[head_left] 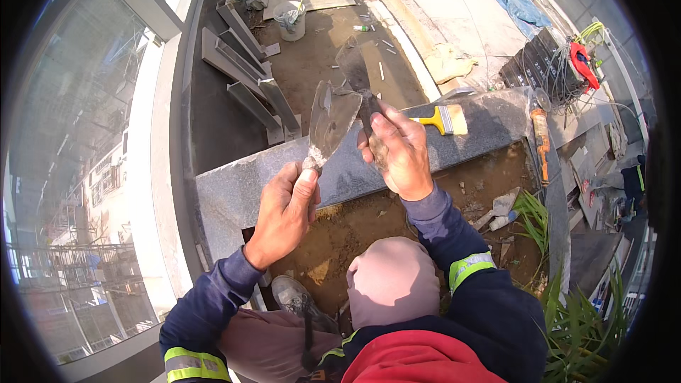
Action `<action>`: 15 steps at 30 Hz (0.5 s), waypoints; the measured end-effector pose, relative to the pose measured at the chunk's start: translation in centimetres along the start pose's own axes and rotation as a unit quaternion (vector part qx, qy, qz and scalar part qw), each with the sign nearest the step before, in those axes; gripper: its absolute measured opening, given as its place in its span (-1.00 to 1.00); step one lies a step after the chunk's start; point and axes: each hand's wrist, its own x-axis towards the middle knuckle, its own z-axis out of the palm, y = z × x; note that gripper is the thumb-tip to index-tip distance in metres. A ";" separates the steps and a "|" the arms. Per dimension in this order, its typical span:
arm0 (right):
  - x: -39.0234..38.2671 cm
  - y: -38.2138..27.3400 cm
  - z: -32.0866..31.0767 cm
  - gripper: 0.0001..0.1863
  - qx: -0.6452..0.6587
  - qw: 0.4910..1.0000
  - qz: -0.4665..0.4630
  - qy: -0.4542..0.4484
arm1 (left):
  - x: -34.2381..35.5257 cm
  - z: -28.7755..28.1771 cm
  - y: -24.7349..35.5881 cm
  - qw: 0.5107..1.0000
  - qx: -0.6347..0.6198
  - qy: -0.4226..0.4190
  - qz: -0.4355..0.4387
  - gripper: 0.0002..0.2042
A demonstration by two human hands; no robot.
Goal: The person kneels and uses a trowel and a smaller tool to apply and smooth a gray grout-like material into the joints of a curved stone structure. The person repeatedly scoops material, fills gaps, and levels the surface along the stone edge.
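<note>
My left hand (287, 206) is closed round the short handle of a putty knife (333, 119), its stained grey blade tilted up. My right hand (401, 145) grips a second, dark flat-bladed tool that looks like another putty knife (352, 64); fingers hide most of its handle. The two tools meet or overlap just above my hands, over a grey granite slab (241, 174). Lying on the slab, right of my right hand, is a yellow-handled paintbrush (445, 120). An orange power tool (541, 143) rests at the slab's right end.
Brown soil (333, 248) lies below the slab. Stone panels (241, 74) lean at the left by a glazed wall (78, 170). Beyond stands a white bucket (290, 21). Tangled cables (560, 64) and green leaves (582, 326) are on the right.
</note>
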 end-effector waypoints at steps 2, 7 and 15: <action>-0.8 0.5 2.0 -0.56 -0.111 0.991 -0.063 -0.037 | 0.0 0.0 -0.3 0.999 -0.013 -0.001 -0.032 -0.56; -2.7 3.1 2.8 -0.50 -0.271 0.953 -0.132 -0.037 | -0.3 -1.2 -0.4 0.998 -0.058 0.023 -0.030 -0.56; -0.8 2.6 0.2 -0.43 0.096 0.994 0.035 0.043 | 2.7 -4.3 -1.9 0.988 -0.151 -0.033 0.031 -0.50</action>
